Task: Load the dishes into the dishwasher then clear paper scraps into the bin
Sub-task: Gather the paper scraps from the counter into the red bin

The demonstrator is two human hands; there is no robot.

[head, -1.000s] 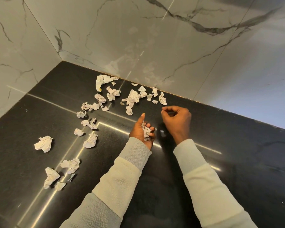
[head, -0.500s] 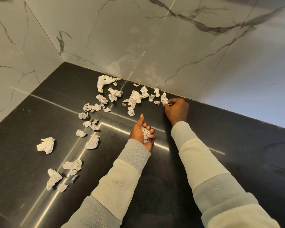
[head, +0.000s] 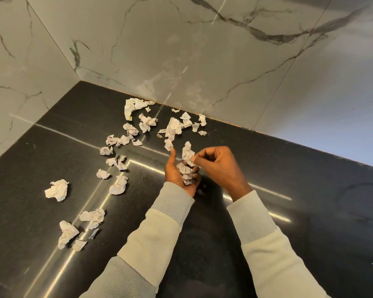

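left hand (head: 177, 174): palm up above the black countertop (head: 310, 211), fingers curled around a wad of scraps (head: 186, 174). the thumb stood straight, pointed to 12 o'clock, clear of the wad.

right hand (head: 220, 164): at 3 o'clock of the left hand, just beside it. thumb and fingertips were clamped together on a single scrap (head: 187, 151). that scrap stood upright directly over the wad, with its lower end at the wad; whether the two touched could not be told.

loose scraps (head: 173, 127), taking the two hands as the centre of the dial:
- 12 o'clock: the main cluster, near the foot of the marble wall (head: 181, 50).
- 11 o'clock: a long curled scrap (head: 131, 106), close to the wall.
- 10 o'clock: a trail of small crumpled pieces (head: 119, 163), each lying apart from the next.
- 9 o'clock: a large crumpled scrap (head: 57, 190), well apart from the hands.
- 8 o'clock: a last group (head: 68, 233), several pieces lying close together.

all loose pieces lay flat on the countertop. both arms wore pale sleeves (head: 155, 233) and entered from 6 o'clock.
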